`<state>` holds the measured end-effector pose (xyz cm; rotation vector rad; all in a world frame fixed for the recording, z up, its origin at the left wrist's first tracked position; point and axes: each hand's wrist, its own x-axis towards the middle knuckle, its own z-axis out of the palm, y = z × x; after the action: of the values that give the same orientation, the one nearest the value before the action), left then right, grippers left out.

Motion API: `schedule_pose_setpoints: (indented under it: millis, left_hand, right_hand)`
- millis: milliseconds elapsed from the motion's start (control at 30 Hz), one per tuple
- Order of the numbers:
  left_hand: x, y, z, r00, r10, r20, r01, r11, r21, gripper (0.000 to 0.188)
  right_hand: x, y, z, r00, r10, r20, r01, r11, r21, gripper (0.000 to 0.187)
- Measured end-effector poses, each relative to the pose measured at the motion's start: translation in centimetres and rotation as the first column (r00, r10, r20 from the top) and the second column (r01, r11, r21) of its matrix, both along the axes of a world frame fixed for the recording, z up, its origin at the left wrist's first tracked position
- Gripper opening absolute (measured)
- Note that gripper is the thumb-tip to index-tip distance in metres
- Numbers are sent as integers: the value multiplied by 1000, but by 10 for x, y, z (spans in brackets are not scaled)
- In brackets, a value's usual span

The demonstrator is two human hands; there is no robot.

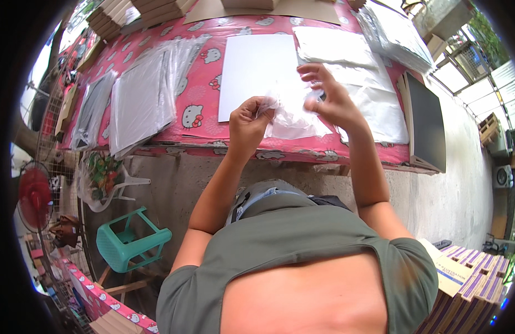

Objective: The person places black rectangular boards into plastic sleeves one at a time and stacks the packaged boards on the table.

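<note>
My left hand (250, 123) pinches the edge of a clear plastic bag (295, 123), which hangs crumpled over the near table edge. My right hand (334, 99) is raised just right of the bag, its fingers curved and apart, with nothing visible between them. Beneath and beyond the hands lies a white sheet or board (257, 58), flat on the pink patterned tablecloth (199, 94). A stack of white plastic bags (357, 83) lies right of it, partly behind my right hand.
Plastic-wrapped flat packs (145, 92) lie at left, with more wrapped packs (393, 36) at far right. A black-faced panel (426, 122) stands at the table's right end. Cardboard boxes (110, 19) line the back. A green stool (132, 240) lies tipped on the floor; stacked cartons (469, 278) stand behind right.
</note>
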<state>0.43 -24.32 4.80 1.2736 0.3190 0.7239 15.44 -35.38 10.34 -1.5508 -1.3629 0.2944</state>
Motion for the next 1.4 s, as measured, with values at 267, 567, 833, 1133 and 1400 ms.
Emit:
schedule_pose_setpoints:
  millis: [267, 567, 833, 1133, 1400]
  left_hand:
    - [-30, 25, 17, 989, 46, 139, 33, 858, -513, 9]
    - [-54, 38, 28, 987, -107, 120, 157, 815, -558, 28]
    - [-43, 39, 7, 932, 300, 204, -136, 811, -569, 16]
    - [-36, 27, 9, 936, 314, 160, -178, 813, -554, 18]
    - [-24, 33, 1, 875, 460, 150, -312, 774, -551, 21]
  right_hand:
    - [-49, 26, -11, 929, -162, -332, 91, 971, -221, 16]
    - [-60, 41, -24, 813, -51, -580, 123, 989, 85, 11]
    - [-73, 46, -23, 920, -358, -160, 362, 932, -1, 22]
    - [-74, 54, -37, 868, -496, -24, 492, 853, 175, 15]
    - [-69, 43, -34, 897, -421, 133, 400, 902, 161, 17]
